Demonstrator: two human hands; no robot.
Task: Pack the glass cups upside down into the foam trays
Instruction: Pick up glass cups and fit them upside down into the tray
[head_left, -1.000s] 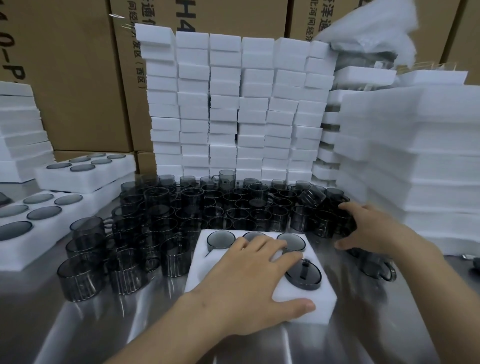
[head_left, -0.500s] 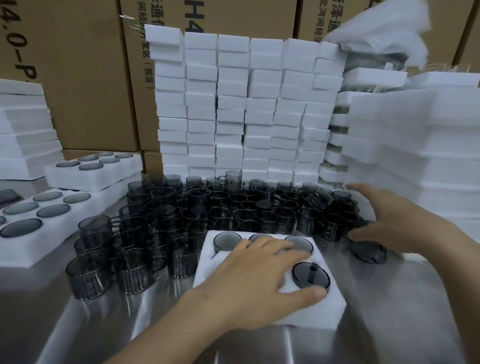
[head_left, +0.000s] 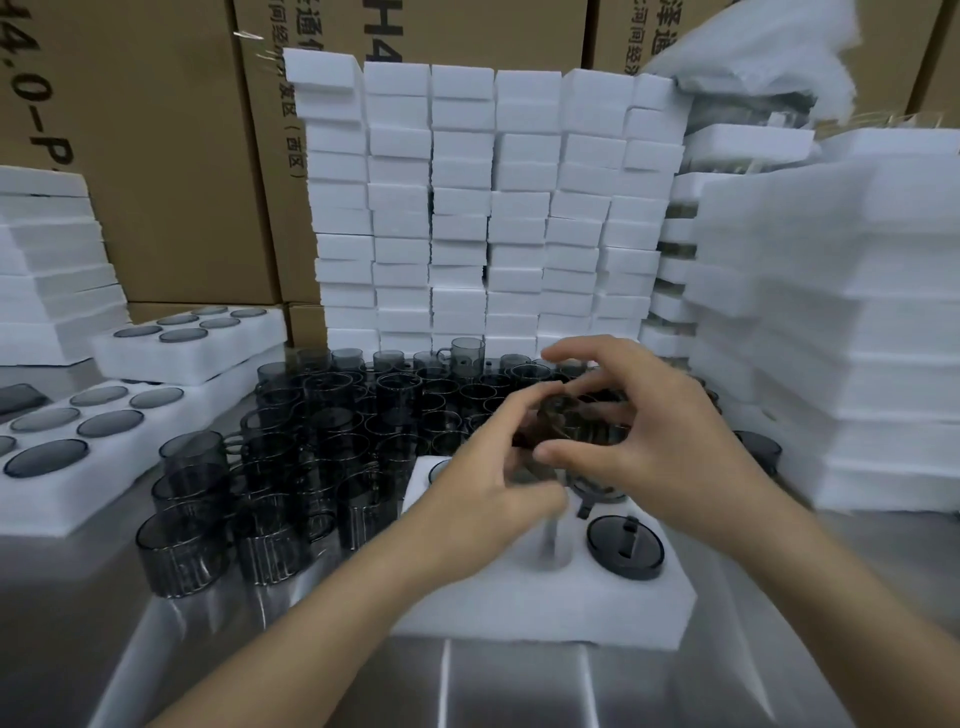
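Note:
A white foam tray (head_left: 550, 613) lies on the steel table in front of me, with one dark glass cup (head_left: 625, 546) set upside down in its near right hole. Both hands are raised above the tray's far side. My left hand (head_left: 498, 467) and my right hand (head_left: 660, 441) together grip a smoky glass cup (head_left: 571, 421) between curled fingers; motion blur hides how it is tilted. Behind and to the left stands a crowd of several loose upright glass cups (head_left: 332, 441).
Filled foam trays (head_left: 119, 452) lie at the left, one more (head_left: 208, 353) stacked behind them. Foam block stacks (head_left: 488, 208) form a wall at the back, and tall foam sheets (head_left: 841, 312) rise at the right. Cardboard boxes (head_left: 156, 130) stand behind. Bare steel table (head_left: 519, 691) shows nearest me.
My left hand lifted off the tray and my right hand came in from the right with a cup; both now hold it above the tray.

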